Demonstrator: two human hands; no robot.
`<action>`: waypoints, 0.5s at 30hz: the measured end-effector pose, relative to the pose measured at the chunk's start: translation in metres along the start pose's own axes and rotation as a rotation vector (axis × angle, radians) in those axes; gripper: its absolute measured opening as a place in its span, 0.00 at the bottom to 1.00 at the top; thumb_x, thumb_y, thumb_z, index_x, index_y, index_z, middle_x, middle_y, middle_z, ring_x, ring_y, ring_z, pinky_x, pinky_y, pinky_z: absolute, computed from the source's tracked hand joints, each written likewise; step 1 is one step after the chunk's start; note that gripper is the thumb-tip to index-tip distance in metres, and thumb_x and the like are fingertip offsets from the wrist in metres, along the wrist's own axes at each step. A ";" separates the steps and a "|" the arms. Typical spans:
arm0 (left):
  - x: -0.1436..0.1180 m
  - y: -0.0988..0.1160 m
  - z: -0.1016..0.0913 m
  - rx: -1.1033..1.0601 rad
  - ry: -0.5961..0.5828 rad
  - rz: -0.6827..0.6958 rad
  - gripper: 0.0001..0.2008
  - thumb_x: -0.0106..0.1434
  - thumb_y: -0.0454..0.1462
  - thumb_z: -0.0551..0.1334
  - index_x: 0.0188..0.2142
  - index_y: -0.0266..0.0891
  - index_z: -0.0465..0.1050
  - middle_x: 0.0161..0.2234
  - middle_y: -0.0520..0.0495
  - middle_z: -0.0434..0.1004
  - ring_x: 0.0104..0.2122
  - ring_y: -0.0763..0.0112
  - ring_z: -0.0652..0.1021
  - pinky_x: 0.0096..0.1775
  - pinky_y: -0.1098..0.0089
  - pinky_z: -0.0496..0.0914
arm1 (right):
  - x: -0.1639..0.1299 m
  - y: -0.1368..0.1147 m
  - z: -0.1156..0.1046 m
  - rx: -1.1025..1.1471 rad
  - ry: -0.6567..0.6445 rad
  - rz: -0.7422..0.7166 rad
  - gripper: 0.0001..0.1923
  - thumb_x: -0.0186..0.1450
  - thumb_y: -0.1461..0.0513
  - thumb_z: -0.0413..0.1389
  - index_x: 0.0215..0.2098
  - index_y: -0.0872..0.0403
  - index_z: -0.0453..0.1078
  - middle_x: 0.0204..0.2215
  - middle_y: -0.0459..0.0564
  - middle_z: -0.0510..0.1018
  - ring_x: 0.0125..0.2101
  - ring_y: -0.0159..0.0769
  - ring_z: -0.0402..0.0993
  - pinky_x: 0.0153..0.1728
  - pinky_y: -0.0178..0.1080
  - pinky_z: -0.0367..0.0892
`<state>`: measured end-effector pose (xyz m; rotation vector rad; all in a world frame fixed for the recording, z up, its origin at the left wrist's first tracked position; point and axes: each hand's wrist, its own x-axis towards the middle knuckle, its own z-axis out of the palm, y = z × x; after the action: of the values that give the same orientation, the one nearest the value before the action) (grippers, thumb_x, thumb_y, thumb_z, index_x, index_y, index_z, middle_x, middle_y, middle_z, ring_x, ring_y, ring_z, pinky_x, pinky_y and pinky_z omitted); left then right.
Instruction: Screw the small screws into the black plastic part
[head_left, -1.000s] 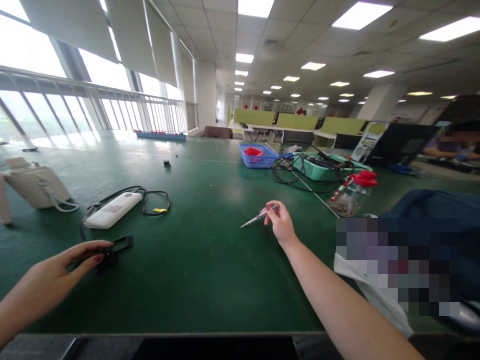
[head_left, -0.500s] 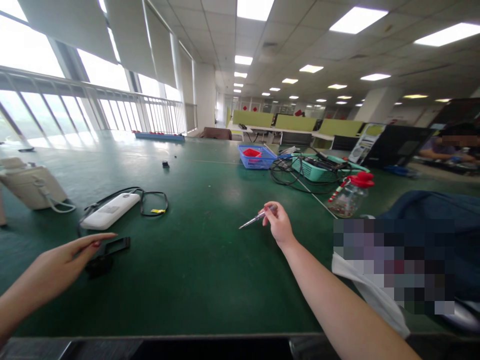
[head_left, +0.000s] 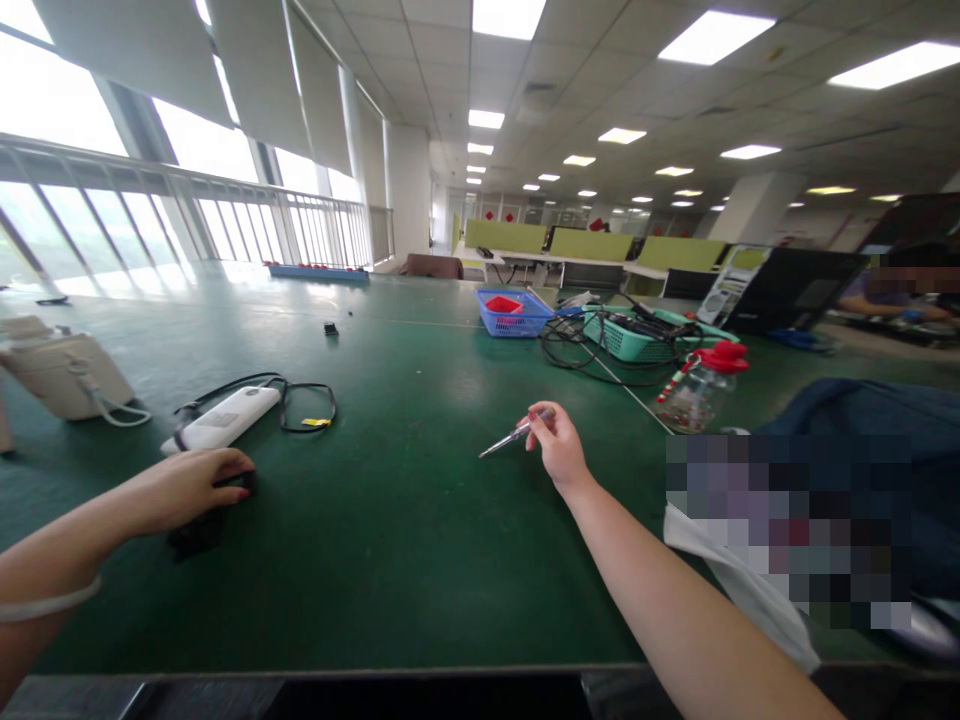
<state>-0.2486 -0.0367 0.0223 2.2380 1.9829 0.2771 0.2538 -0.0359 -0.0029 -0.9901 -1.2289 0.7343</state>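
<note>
In my right hand (head_left: 556, 450) is a slim screwdriver (head_left: 504, 440) with a clear handle. Its metal shaft points left and down, with the tip just over the green table (head_left: 420, 590). My left hand (head_left: 184, 488) is closed over a black part with a rectangular open frame (head_left: 196, 538), thumb on the near side and fingers on the far side. The hand covers most of the part, which lies on the table. Just behind my left hand is a white oblong device (head_left: 232, 415) with a black strap looped beside it.
A beige bag (head_left: 67, 375) stands at the left. Toward the back right are a blue basket (head_left: 514, 318), a green basket (head_left: 637, 345) with tangled cables and a red-lidded jar (head_left: 701, 390). A dark blue cloth item (head_left: 862, 410) lies at the right. Another person sits beyond.
My left hand has moved right, and its stretched fingers have curled down round the black part. My right hand and the screwdriver stay nearly where they were.
</note>
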 end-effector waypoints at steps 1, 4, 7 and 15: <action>-0.002 -0.003 0.001 0.020 -0.003 0.021 0.17 0.54 0.43 0.60 0.42 0.41 0.77 0.42 0.48 0.82 0.42 0.62 0.79 0.46 0.69 0.69 | 0.000 0.000 0.000 0.003 -0.005 0.001 0.12 0.62 0.54 0.59 0.37 0.52 0.65 0.27 0.45 0.77 0.18 0.28 0.67 0.22 0.34 0.63; -0.007 -0.011 0.001 0.088 -0.031 0.055 0.21 0.59 0.46 0.55 0.47 0.40 0.74 0.47 0.46 0.80 0.47 0.60 0.77 0.51 0.64 0.68 | 0.001 0.001 0.000 0.012 -0.007 -0.004 0.12 0.61 0.53 0.59 0.37 0.52 0.65 0.27 0.44 0.77 0.18 0.28 0.67 0.22 0.34 0.63; -0.014 -0.019 -0.004 0.120 0.079 0.059 0.24 0.60 0.48 0.51 0.49 0.38 0.72 0.48 0.44 0.79 0.48 0.57 0.77 0.53 0.61 0.67 | 0.002 0.002 0.000 0.011 0.002 -0.015 0.13 0.61 0.53 0.59 0.37 0.52 0.65 0.26 0.44 0.77 0.17 0.28 0.67 0.21 0.34 0.63; -0.056 -0.060 0.015 0.049 0.298 0.145 0.23 0.65 0.46 0.48 0.58 0.55 0.64 0.52 0.56 0.77 0.52 0.60 0.75 0.57 0.58 0.65 | 0.001 -0.003 0.001 0.013 -0.013 -0.006 0.13 0.61 0.53 0.59 0.37 0.52 0.65 0.26 0.44 0.77 0.18 0.28 0.67 0.21 0.35 0.63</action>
<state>-0.3100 -0.0846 -0.0088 2.5016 1.9803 0.6177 0.2533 -0.0362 -0.0002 -0.9721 -1.2368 0.7443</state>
